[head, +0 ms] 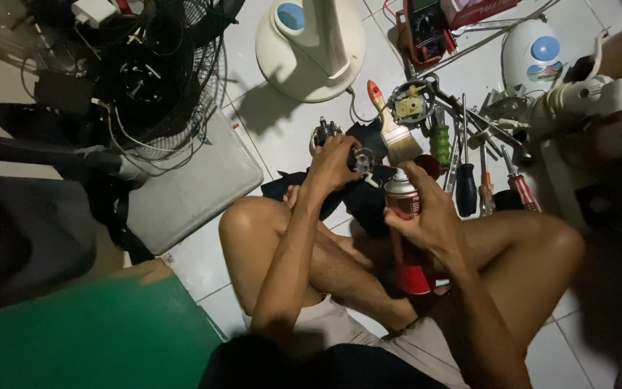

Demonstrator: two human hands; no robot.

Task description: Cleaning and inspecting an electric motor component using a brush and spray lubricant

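Passage ahead is blocked by the paintbrush and the screwdrivers, the fan grille crowds the left, and bare floor tiles between stay passable.

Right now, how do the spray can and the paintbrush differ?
The spray can is red, upright and gripped by the right hand; the paintbrush lies flat on the tiled floor, untouched. The can is a thick cylinder; the brush is slim with an orange handle and pale bristles. Both sit among the tools.

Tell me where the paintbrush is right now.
In the head view, the paintbrush lies on the white tiled floor at upper centre, just beyond the spray can held in the right hand.
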